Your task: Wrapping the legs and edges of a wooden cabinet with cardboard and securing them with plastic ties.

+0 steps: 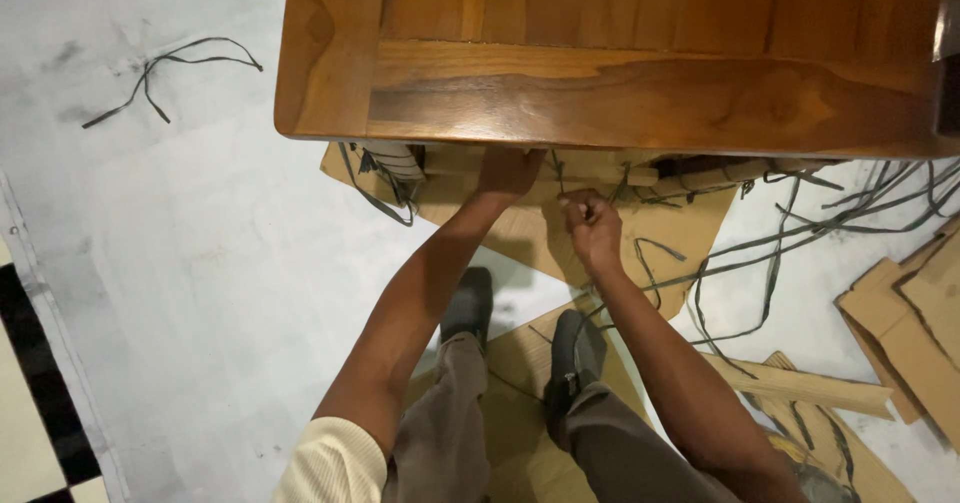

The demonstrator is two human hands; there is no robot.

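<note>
A polished brown wooden furniture panel (620, 93) fills the top of the head view. My left hand (508, 173) reaches under its lower edge, fingers hidden beneath the wood. My right hand (590, 225) is a closed fist just below that edge, gripping a thin dark packing strap (560, 178) that runs up under the panel. Flat cardboard (690, 228) lies on the floor under the hands.
Loose dark straps (800, 228) trail across the pale floor at right; another strap piece (160, 73) lies at upper left. Cardboard sheets (910, 323) and a wooden slat (810, 388) sit at right. My shoes (470, 303) stand on cardboard. Checkered tiles (30, 363) border the left.
</note>
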